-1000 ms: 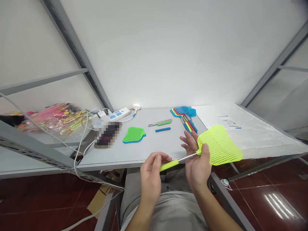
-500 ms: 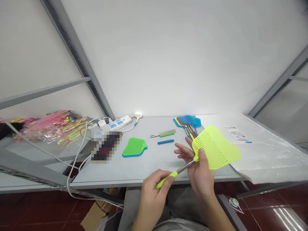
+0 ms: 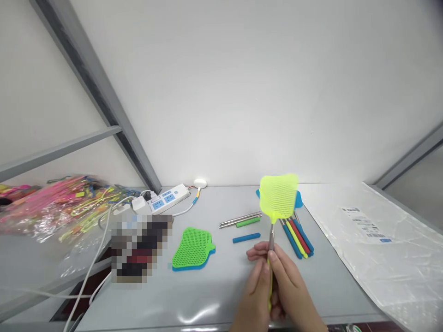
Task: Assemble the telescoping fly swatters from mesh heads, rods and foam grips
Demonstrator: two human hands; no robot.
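Flyswatter (image 3: 278,196), yellow-green, grasped by left hand (image 3: 255,288) and right hand (image 3: 290,277) near surface's (image 3: 148,299) front edge, both apparently around handle (image 3: 270,297).

- yellow swatter (image 3: 278,196), 4 o'clock from the view's middle: perforated plastic head, shiny metal shaft
- green swatter head (image 3: 192,249), 7 o'clock: matt plastic, pitted with holes
- rods (image 3: 240,219), 5 o'clock: smooth, bright metal
- blue sleeve (image 3: 246,238), 5 o'clock: matt, smooth
- tabletop (image 3: 159,299), 6 o'clock: smooth, glossy in the light
- white sheet (image 3: 391,272), 4 o'clock: wrinkled, glossy plastic
- power strip (image 3: 169,198), 8 o'clock: smooth plastic
- shelf post (image 3: 98,85), 10 o'clock: matt metal
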